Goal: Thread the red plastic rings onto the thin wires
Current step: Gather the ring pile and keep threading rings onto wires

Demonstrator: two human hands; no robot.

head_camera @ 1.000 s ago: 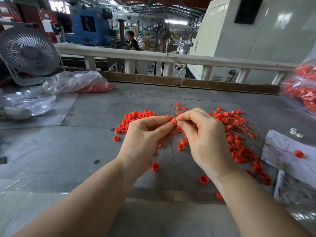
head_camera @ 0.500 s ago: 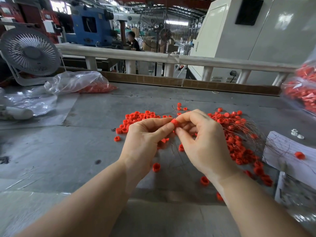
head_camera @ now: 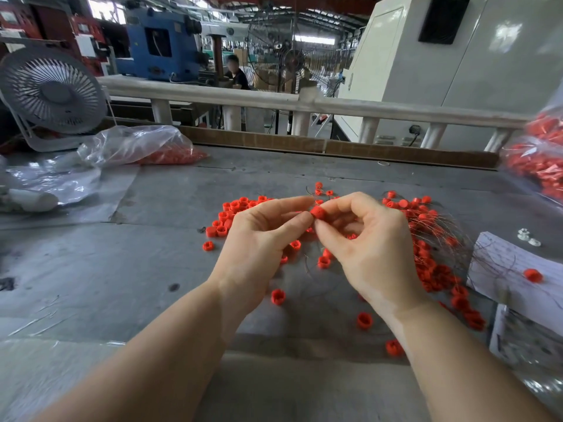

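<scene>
Above the middle of the grey table, my right hand [head_camera: 368, 251] pinches a red plastic ring [head_camera: 318, 212] between thumb and forefinger. My left hand [head_camera: 259, 239] meets it from the left, thumb and forefinger tips pinched right beside the ring; the thin wire between them is too fine to make out. Loose red rings [head_camera: 236, 210] lie heaped behind my left hand. Rings threaded on thin wires [head_camera: 432, 239] spread out to the right of my right hand. Several single rings [head_camera: 277, 296] lie scattered under my wrists.
A white desk fan [head_camera: 51, 92] stands at the back left beside a clear bag of red rings [head_camera: 143, 147]. Another bag of rings [head_camera: 542, 159] hangs at the right edge. White paper [head_camera: 511, 269] with one ring lies right. A white railing [head_camera: 274, 100] borders the table's far side.
Both hands stay together over the table; they have risen slightly and the ring now shows more clearly at my right fingertips. Nothing was let go.
</scene>
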